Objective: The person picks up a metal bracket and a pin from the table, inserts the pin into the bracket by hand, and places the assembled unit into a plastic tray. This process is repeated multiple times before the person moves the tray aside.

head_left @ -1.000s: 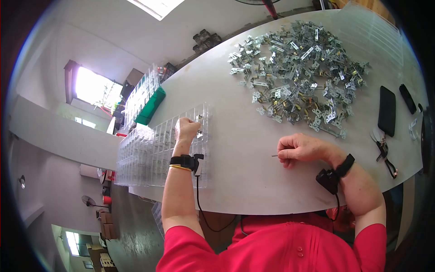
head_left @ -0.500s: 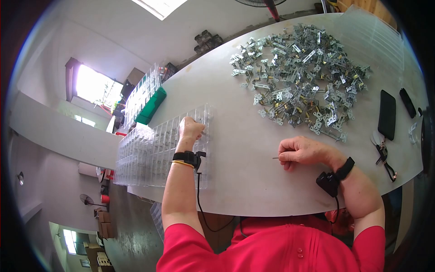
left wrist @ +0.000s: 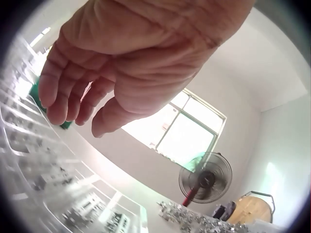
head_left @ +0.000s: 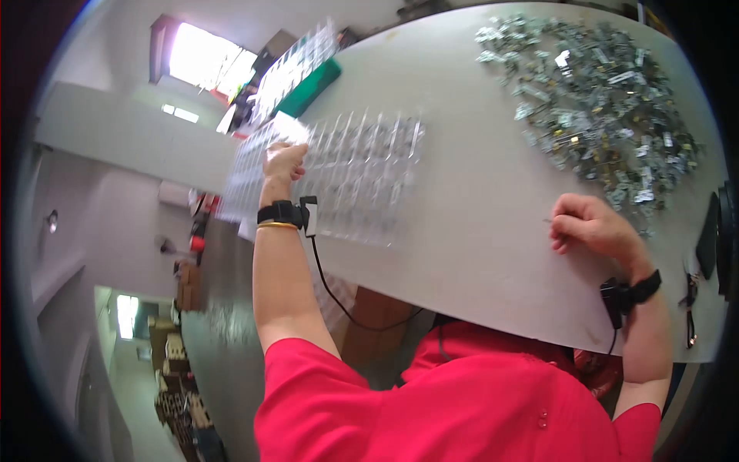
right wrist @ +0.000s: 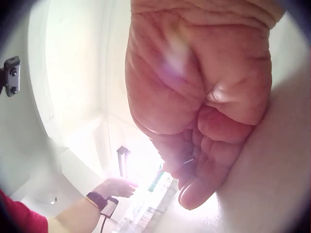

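Note:
My left hand (head_left: 285, 160) is over the far left part of a clear plastic compartment tray (head_left: 362, 173); in the left wrist view its fingers (left wrist: 57, 114) hang loosely bent with nothing between them. Small metal parts (left wrist: 90, 206) lie in the tray's compartments. Above the table's right half, my right hand (head_left: 589, 225) pinches a thin metal pin (head_left: 547, 221) between thumb and fingertips, and most of the pin is hidden by the fingers. Beyond that hand spreads a large pile of small metal brackets (head_left: 593, 100), some with brass-coloured pieces.
Behind the tray stands a green box (head_left: 308, 87) with clear dividers on it. Pliers (head_left: 690, 289) and a black phone (head_left: 706, 235) lie at the table's right edge. A cable (head_left: 327, 285) runs from the left wrist camera past the table's front edge.
My left hand has left the tray's near right column and moved leftward across it. The right hand keeps its pinch on the pin. The head view has swung left.

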Tool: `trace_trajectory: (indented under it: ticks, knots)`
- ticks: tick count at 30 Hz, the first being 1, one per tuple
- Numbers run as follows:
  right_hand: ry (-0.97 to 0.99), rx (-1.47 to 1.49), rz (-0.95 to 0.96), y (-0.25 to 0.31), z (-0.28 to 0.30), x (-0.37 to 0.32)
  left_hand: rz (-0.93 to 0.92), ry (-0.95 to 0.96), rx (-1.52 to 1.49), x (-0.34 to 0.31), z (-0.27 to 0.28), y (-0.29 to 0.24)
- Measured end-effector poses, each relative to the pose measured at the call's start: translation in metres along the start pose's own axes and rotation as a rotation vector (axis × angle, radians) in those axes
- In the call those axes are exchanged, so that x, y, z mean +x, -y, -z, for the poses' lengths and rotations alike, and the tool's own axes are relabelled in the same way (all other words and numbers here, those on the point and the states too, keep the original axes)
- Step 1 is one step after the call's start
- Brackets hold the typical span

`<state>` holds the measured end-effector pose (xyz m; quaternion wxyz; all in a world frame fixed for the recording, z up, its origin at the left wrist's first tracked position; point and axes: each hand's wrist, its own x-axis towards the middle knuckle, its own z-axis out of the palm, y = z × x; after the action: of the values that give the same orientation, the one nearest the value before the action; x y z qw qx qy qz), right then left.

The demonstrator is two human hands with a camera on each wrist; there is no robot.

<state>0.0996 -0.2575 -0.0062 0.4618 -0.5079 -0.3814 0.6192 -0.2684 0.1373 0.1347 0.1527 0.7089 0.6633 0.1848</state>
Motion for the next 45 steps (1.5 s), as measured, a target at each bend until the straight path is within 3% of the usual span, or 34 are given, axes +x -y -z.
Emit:
trace_trajectory:
  ticks: [2,7,10,12,14,16,17,21,22,24,25,27,30,33,36,39,42,43,45]
  knots:
    - [-0.031,-0.021,-0.016,0.004,-0.003,-0.001,0.075,-0.121,-0.04,-0.005,0.029,0.04]
    - [-0.065,-0.048,-0.005,0.0,-0.006,0.002,0.324,-0.161,-0.076,-0.027,0.083,0.171]
    - [-0.083,-0.093,0.003,-0.003,-0.005,0.003,0.544,-0.176,-0.095,-0.049,0.094,0.255]
    - [-0.158,-0.029,-0.032,-0.004,-0.006,0.002,0.562,-0.195,-0.192,-0.081,0.09,0.295]
    - [-0.151,-0.05,-0.03,-0.008,-0.001,0.004,0.538,-0.14,-0.345,-0.104,0.077,0.357]
    - [-0.16,-0.03,-0.067,-0.006,0.0,0.004,0.816,-0.144,-0.272,-0.103,0.041,0.411]
    - [-0.159,-0.052,-0.075,-0.008,0.001,0.005,0.846,-0.133,-0.281,-0.106,0.021,0.432]
    - [-0.201,-0.123,-0.145,-0.004,-0.001,0.007,0.945,0.004,-0.192,-0.127,-0.043,0.478]
    - [-0.203,-0.138,-0.149,-0.003,-0.001,0.007,0.896,0.021,-0.097,-0.132,-0.053,0.477]
    - [-0.242,-0.12,-0.186,-0.002,-0.001,0.008,0.776,0.054,0.288,-0.126,-0.092,0.554]
    - [-0.282,-0.128,-0.19,-0.004,0.0,0.008,0.787,0.055,0.279,-0.131,-0.088,0.534]
    - [-0.305,-0.138,-0.2,-0.003,-0.002,0.009,0.758,-0.154,0.356,-0.143,-0.081,0.494]
    - [-0.346,-0.136,-0.194,-0.01,0.002,0.008,0.832,-0.264,0.382,-0.146,-0.089,0.515]
    - [-0.368,-0.122,-0.184,-0.009,0.0,0.008,0.746,-0.138,0.286,-0.151,-0.085,0.535]
    - [-0.372,-0.122,-0.176,-0.008,0.0,0.008,0.822,-0.005,0.263,-0.153,-0.088,0.554]
    - [-0.381,-0.128,-0.181,-0.008,-0.001,0.009,0.843,-0.049,0.158,-0.156,-0.1,0.596]
    - [-0.388,-0.123,-0.199,-0.007,0.0,0.009,0.976,-0.132,0.416,-0.161,-0.06,0.461]
    - [-0.392,-0.121,-0.202,-0.007,0.001,0.009,0.972,-0.128,0.41,-0.16,-0.062,0.463]
    - [-0.404,-0.117,-0.201,-0.006,0.0,0.009,0.917,-0.394,0.516,-0.163,-0.062,0.473]
